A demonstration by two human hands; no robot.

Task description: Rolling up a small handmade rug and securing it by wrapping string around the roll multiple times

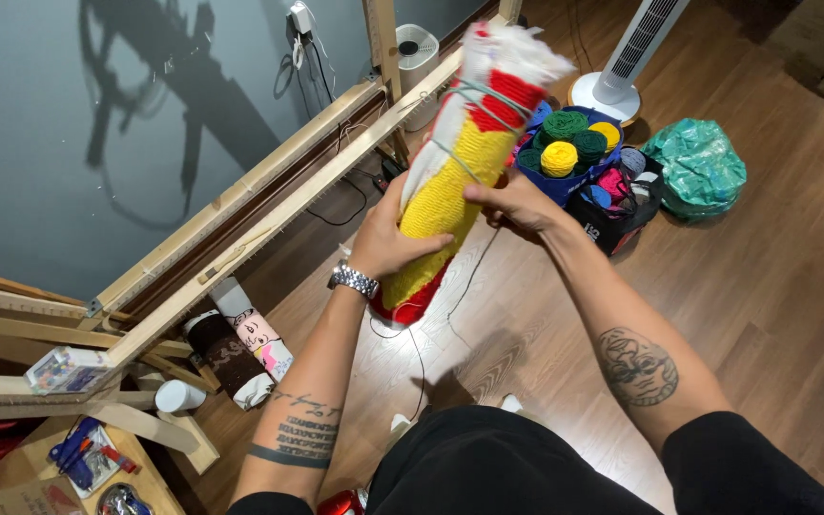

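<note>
Items, left to right. Wooden frame (240,215): long timber rails leaning along the grey wall, apparently propped there to keep the floor free. Small clear box of pins (61,369): resting on a lower rail, within reach. Rolled rugs (240,348): two or three finished rolls lying on the floor beside the frame's foot, one dark, one pale with pink figures. Left hand (388,243): wristwatch at the wrist, palm and fingers wrapped closed around the lower yellow part of the roll, seemingly to steady it and keep it from unrolling. Rolled tufted rug (455,176): yellow and red pile, white backing fraying at the top, held upright and tilted in the air before the body, above the wood floor; thin pale cord circles its upper part. Right hand (517,202): pressed against the roll's right side, fingers closed on it near the cord, probably handling the tie. Blue bag of yarn balls (569,143): green and yellow balls, on the floor behind. Tower fan (627,57). Green plastic bag (698,167).
</note>
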